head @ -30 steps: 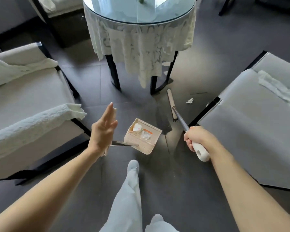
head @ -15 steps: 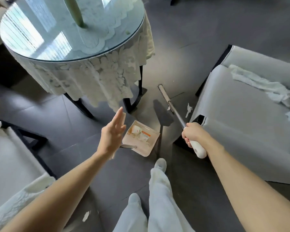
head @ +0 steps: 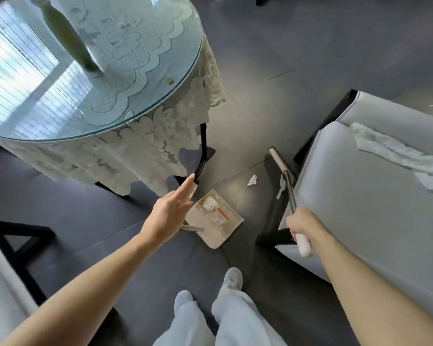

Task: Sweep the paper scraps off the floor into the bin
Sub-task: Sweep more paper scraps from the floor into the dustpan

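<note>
Swinging the broom (head: 290,189) beyond the paper scrap (head: 252,181), the right hand (head: 303,226), curled round the handle, has left it on the floor (head: 260,71) between brush and dustpan (head: 215,218), ready for sweeping in; left hand (head: 170,216) flat, fingers pressed together

- On my feed the bare left arm reaches forward, and the left hand (head: 169,216) is flat with its fingers (head: 185,189) straight and together.
- Its thumb is hidden from me, possibly tucked beneath the palm.
- The right arm stretches forward, and the right hand (head: 304,227) is fisted round the broom handle (head: 291,193) near its end.
</note>
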Action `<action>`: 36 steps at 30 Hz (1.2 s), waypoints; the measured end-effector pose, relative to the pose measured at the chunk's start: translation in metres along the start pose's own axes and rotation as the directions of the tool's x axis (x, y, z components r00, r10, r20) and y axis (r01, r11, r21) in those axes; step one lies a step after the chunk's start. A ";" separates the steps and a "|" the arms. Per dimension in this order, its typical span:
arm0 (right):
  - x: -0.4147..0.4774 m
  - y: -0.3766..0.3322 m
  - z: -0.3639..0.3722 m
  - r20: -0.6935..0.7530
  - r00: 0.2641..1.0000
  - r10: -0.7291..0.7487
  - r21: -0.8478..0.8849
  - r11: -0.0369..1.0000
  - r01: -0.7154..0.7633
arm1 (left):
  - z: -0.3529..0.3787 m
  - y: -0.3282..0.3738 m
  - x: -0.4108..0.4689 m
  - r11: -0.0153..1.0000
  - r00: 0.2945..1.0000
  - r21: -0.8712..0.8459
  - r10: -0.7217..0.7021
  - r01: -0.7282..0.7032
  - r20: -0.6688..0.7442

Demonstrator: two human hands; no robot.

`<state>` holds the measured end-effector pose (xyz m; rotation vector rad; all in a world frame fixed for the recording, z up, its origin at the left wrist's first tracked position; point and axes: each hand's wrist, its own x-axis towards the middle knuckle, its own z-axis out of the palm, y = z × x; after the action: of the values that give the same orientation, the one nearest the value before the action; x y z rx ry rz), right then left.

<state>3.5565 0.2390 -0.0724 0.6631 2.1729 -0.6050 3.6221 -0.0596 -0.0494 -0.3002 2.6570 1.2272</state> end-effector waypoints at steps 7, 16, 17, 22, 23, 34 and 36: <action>0.008 0.001 0.008 0.194 0.977 0.092 0.368 0.916 -0.160 | -0.009 -0.010 0.020 0.984 1.000 -0.174 0.020 -0.023 -0.020; -0.026 -0.030 -0.021 0.254 0.965 0.070 0.507 0.840 -0.195 | -0.022 -0.009 0.048 0.983 1.000 -0.179 0.029 -0.029 -0.004; -0.022 -0.033 -0.022 0.222 0.974 0.052 0.462 0.874 -0.152 | -0.022 -0.010 0.053 0.987 0.999 -0.158 0.036 -0.036 -0.005; 0.017 -0.044 -0.026 0.111 0.993 -0.034 0.110 0.994 0.022 | -0.016 0.001 0.076 0.987 0.998 -0.150 0.045 -0.051 -0.047; 0.025 -0.046 -0.026 0.109 0.993 -0.045 0.050 0.998 0.040 | -0.014 0.003 0.079 0.988 0.997 -0.148 0.028 -0.038 -0.066; 0.005 -0.045 0.000 0.373 0.927 0.045 0.024 0.998 -0.059 | -0.002 0.015 0.097 0.993 0.995 -0.121 -0.014 0.002 -0.096; -0.016 -0.039 0.002 0.418 0.907 0.055 0.081 0.992 -0.098 | 0.001 0.017 0.095 0.992 0.997 -0.126 -0.012 0.001 -0.081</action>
<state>3.5419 0.2042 -0.0524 0.6058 1.7212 -0.7437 3.5263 -0.0575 -0.0625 -0.3863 2.6479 1.4134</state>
